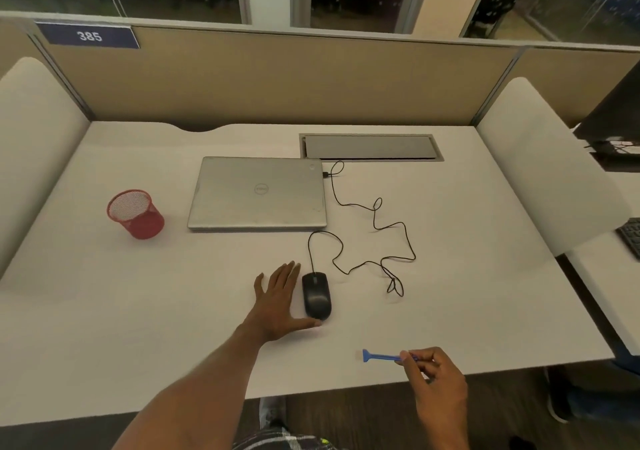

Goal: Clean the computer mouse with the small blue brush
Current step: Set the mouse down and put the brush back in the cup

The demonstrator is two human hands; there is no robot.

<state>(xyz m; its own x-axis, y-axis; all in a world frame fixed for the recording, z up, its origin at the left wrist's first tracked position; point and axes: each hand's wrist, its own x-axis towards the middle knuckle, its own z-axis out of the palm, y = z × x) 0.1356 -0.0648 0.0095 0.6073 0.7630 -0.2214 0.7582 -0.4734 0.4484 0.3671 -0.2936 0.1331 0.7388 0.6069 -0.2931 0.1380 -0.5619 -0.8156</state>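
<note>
Hands: left hand (277, 302) is laid flat on the worktop (138, 328), fingers straight, nothing grasped; its thumb is seen touching the near end of the computer mouse (317, 297), with the palm just beside the mouse's 9 o'clock side. Right hand (436, 377) is pinched on the handle of the small blue brush (384, 356), head end pointed to 9 o'clock. Whether the brush is lifted off the worktop cannot be told.

The mouse sits near mid-worktop, with the brush well apart at about its 4 o'clock. No brushing is judged done yet.

Step judged: the mouse is to be braced and the brush brought in. A light hold from 9 o'clock should be kept so the mouse is not pushed. The brush should be carried toward 10 o'clock, then short light strokes made along the wheel and button seams, away from the body. The looped cable (374, 227) at 1 o'clock is best left untugged. Laptop (258, 193) at 11 o'clock and red mesh cup (135, 214) at 10 o'clock are well clear
</note>
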